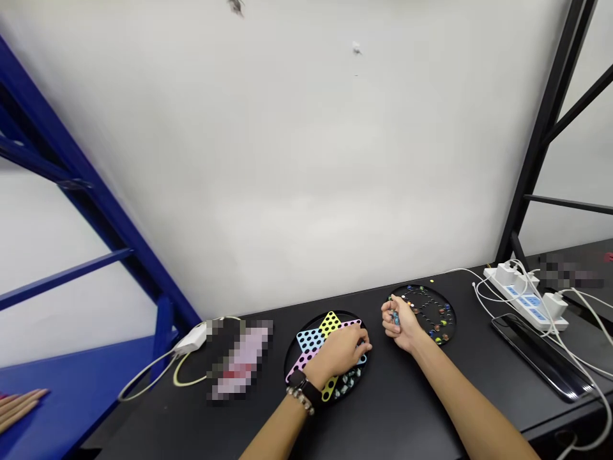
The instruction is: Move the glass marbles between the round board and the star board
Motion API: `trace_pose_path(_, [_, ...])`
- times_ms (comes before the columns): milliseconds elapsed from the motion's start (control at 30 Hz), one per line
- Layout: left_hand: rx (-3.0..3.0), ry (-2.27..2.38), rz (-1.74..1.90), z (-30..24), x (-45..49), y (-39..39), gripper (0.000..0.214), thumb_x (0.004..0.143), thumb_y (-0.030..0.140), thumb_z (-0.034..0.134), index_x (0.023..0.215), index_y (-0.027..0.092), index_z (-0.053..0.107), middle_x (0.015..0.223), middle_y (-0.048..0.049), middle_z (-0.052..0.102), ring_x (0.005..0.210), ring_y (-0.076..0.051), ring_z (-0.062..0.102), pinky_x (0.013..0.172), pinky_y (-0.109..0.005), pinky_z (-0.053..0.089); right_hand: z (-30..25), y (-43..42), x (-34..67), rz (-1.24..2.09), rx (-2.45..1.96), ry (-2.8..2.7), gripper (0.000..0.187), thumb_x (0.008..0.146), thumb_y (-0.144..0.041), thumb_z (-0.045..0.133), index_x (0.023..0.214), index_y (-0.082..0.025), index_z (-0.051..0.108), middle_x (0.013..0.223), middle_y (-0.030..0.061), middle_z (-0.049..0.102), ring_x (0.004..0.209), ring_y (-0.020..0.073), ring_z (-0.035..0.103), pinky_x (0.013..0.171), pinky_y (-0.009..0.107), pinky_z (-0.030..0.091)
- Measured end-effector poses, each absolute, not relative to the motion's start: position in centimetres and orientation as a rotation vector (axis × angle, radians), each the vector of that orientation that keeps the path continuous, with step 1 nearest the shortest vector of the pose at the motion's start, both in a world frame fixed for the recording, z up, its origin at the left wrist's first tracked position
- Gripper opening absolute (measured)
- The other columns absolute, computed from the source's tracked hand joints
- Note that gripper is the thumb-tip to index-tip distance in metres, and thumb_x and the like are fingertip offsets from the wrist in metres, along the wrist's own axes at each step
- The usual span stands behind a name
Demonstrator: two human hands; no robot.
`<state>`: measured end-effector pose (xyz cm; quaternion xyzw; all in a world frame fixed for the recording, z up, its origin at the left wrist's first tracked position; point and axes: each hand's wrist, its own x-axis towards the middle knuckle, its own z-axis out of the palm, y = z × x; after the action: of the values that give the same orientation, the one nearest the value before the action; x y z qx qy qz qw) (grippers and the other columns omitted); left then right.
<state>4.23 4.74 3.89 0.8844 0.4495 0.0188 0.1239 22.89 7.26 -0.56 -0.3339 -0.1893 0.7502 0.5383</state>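
My left hand [341,348] lies over a star-shaped Chinese checkers board [311,340] in yellow, blue and pink with dark holes. Its fingers are curled down together at the right side of the star; what they hold, if anything, is hidden. The star sits in a round black tray [286,356], with clear greenish marbles [348,381] in the gap at its lower right. Palm up, my right hand [405,324] has its fingers curled around blue marbles [395,317]. Behind it is a second round black board [433,308] with several coloured marbles [445,323] on it.
A white power strip [527,303] with plugs and cables stands at the right, beside a glossy black phone-like slab [541,354]. To the left are a white adapter [191,338] with cables and a blurred pinkish packet [244,361]. Pencils [22,409] lie on a blue surface.
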Motion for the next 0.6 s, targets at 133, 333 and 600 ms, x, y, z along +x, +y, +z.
trace_pose_path(133, [2.563,1.276,0.090,3.3,4.0,5.1,0.020,0.094,0.035,0.049,0.090,0.021,0.063,0.096,-0.0036,0.067,0.086,-0.019,0.063,0.076,-0.029,0.045,-0.3,7.2,22.9,1.838,-0.801,-0.457,0.049,0.097,-0.052,0.034,0.069,-0.017,0.054,0.045,-0.0054,0.045,0.029,0.0028,0.020,0.036,0.018,0.005])
trace_pose_path(333, [2.416,1.321,0.492,3.4,3.1,6.1,0.027,0.099,0.038,0.037,0.090,0.022,0.057,0.090,-0.0005,0.062,0.078,-0.016,0.058,0.074,-0.028,0.044,0.6,6.6,22.6,1.951,-0.794,-0.524,0.063,0.097,-0.062,0.022,0.069,-0.016,0.056,0.045,-0.0035,0.047,0.028,0.0033,0.022,0.036,0.018,0.005])
trace_pose_path(600, [2.616,1.226,0.618,6.3,7.5,5.1,0.019,0.096,0.034,0.046,0.099,0.024,0.062,0.102,-0.0017,0.063,0.094,-0.019,0.057,0.085,-0.033,0.044,0.7,5.4,20.3,2.042,-0.789,-0.529,0.052,0.091,-0.066,0.038,0.069,-0.020,0.048,0.045,-0.0062,0.046,0.028,0.0047,0.026,0.033,0.017,0.008])
